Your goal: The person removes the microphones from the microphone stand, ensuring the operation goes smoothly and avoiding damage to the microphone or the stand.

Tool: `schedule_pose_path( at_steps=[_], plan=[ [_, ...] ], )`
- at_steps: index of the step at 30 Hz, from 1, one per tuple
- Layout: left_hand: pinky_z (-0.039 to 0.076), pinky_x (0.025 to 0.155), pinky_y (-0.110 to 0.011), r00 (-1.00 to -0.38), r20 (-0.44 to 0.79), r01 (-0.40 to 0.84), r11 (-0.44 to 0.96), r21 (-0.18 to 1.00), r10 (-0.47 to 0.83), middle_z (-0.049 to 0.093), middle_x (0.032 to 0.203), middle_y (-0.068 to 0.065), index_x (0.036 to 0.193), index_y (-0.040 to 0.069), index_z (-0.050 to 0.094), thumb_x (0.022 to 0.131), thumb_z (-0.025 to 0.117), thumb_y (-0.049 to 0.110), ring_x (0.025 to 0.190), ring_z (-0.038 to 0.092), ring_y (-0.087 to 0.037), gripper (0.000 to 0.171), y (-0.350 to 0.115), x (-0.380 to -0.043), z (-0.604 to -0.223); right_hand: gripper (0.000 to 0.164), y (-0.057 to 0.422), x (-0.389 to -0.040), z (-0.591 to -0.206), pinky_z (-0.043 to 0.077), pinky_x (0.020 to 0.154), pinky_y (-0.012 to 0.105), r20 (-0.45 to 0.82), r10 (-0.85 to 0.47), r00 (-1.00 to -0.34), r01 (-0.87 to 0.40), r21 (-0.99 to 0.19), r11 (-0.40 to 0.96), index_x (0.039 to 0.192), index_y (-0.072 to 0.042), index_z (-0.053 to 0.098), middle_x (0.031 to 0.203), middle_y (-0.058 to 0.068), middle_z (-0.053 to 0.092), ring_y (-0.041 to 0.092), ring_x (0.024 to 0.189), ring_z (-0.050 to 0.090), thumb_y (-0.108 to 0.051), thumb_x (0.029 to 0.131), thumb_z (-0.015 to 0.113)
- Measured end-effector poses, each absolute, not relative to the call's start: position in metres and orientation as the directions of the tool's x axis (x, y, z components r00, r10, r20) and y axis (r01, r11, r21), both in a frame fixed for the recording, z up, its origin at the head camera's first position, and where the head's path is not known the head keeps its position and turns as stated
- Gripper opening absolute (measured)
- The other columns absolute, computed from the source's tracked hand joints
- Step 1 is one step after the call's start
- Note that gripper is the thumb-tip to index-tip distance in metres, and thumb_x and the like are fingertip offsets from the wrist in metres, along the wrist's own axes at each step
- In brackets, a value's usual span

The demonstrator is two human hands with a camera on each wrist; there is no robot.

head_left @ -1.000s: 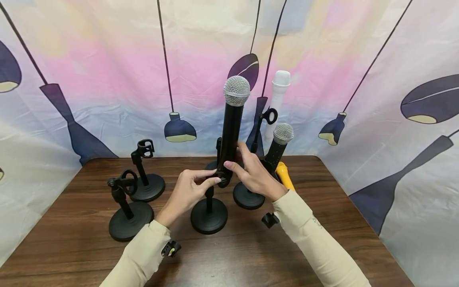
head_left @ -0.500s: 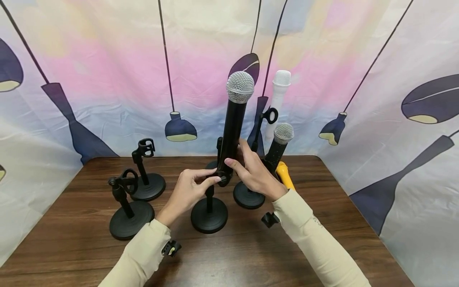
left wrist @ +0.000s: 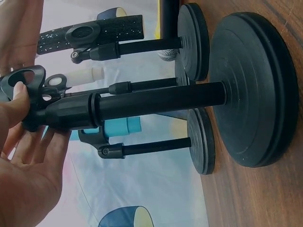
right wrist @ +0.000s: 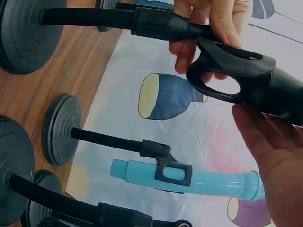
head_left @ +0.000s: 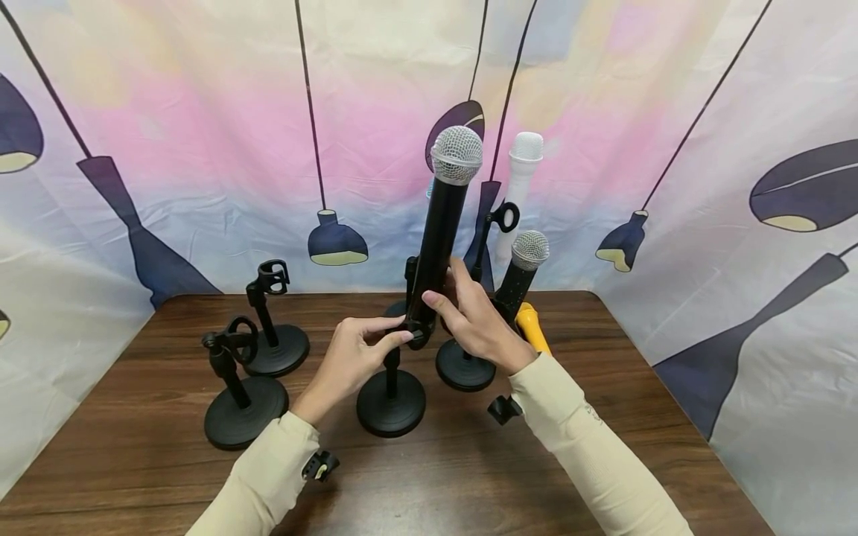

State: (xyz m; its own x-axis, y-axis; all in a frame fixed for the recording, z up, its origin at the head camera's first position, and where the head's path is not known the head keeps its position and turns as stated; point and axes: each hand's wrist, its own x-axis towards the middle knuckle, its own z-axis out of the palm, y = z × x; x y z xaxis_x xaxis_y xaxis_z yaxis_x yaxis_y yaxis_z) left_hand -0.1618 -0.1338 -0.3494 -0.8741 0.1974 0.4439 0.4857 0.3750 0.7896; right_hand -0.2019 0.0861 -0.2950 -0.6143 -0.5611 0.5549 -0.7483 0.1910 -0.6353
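A black microphone (head_left: 441, 231) with a silver mesh head leans slightly right, its lower end at the clip of a round-based stand (head_left: 391, 406). My right hand (head_left: 479, 320) grips the lower part of its body. With thumb and fingers, my left hand (head_left: 351, 357) pinches the stand at its clip. The right wrist view shows the microphone's lower end inside the clip ring (right wrist: 215, 87). In the left wrist view the stand's pole (left wrist: 161, 104) runs from the clip to the base; the microphone is mostly hidden there.
Two stands (head_left: 237, 413) (head_left: 276, 350) with bare clips are at left. Behind my right hand are a speckled black microphone (head_left: 516, 283), a white microphone (head_left: 519, 179) and a yellow microphone (head_left: 532, 327). A cyan microphone (right wrist: 213, 182) sits in a rear stand's clip.
The microphone's head has moved up and to the right, tilting the body further right. My right hand has shifted slightly with it. The left hand and the stand's base have stayed in place.
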Motion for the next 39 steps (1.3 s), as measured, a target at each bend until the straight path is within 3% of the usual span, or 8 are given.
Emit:
schedule_pose_path(
  at_steps=[9,15,22,25,31,39],
  plan=[
    [0.053,0.057,-0.030,-0.873,0.445,0.487,0.369,0.792,0.198,0.076,0.105,-0.003,0.125,0.014,0.074,0.094,0.074,0.032,0.067,0.069,-0.017,0.035,-0.133,-0.162,-0.349,0.049,0.086,-0.202,-0.291,0.055,0.092,0.038,0.570,-0.564,-0.597,-0.759,-0.629,0.168,0.151,-0.001,0.026,0.129,0.020,0.057,0.027,0.112,0.067,-0.016,0.109,0.048],
    [0.057,0.058,-0.034,-0.893,0.405,0.449,0.374,0.811,0.195,0.075,0.098,-0.006,0.133,0.013,0.068,0.095,0.073,0.029,0.074,0.071,-0.019,0.042,-0.133,-0.159,-0.351,0.052,0.086,-0.201,-0.290,0.056,0.092,0.038,0.577,-0.555,-0.599,-0.755,-0.639,0.150,0.153,0.000,0.026,0.132,0.022,0.057,0.029,0.112,0.067,-0.012,0.108,0.050],
    [0.059,0.082,-0.036,-0.891,0.401,0.454,0.436,0.777,0.214,0.068,0.124,-0.009,0.144,0.015,0.058,0.091,0.079,0.029,0.102,0.072,-0.023,0.058,-0.131,-0.155,-0.357,0.051,0.088,-0.197,-0.285,0.056,0.092,0.037,0.596,-0.529,-0.605,-0.767,-0.615,0.183,0.150,0.002,0.030,0.129,0.023,0.061,0.028,0.109,0.069,-0.011,0.107,0.053],
    [0.058,0.083,-0.043,-0.897,0.395,0.438,0.521,0.732,0.200,0.069,0.121,-0.011,0.142,0.014,0.057,0.090,0.081,0.030,0.100,0.071,-0.025,0.060,-0.131,-0.151,-0.359,0.051,0.090,-0.194,-0.282,0.055,0.095,0.038,0.595,-0.516,-0.616,-0.761,-0.620,0.193,0.150,0.001,0.031,0.133,0.023,0.059,0.031,0.115,0.066,-0.009,0.106,0.054],
    [0.058,0.074,-0.043,-0.915,0.367,0.383,0.646,0.660,0.168,0.072,0.100,-0.007,0.128,0.007,0.064,0.089,0.081,0.024,0.085,0.072,-0.022,0.045,-0.131,-0.143,-0.363,0.053,0.095,-0.190,-0.280,0.055,0.093,0.037,0.578,-0.491,-0.652,-0.737,-0.637,0.228,0.150,-0.003,0.037,0.132,0.017,0.059,0.026,0.117,0.064,-0.011,0.103,0.060],
    [0.060,0.072,-0.040,-0.913,0.382,0.373,0.674,0.638,0.143,0.074,0.102,-0.010,0.120,0.006,0.069,0.091,0.079,0.015,0.084,0.074,-0.022,0.031,-0.128,-0.139,-0.369,0.052,0.104,-0.184,-0.280,0.056,0.091,0.034,0.572,-0.482,-0.664,-0.726,-0.647,0.232,0.147,-0.007,0.045,0.125,0.013,0.064,0.021,0.108,0.069,-0.011,0.100,0.066]
  ],
)
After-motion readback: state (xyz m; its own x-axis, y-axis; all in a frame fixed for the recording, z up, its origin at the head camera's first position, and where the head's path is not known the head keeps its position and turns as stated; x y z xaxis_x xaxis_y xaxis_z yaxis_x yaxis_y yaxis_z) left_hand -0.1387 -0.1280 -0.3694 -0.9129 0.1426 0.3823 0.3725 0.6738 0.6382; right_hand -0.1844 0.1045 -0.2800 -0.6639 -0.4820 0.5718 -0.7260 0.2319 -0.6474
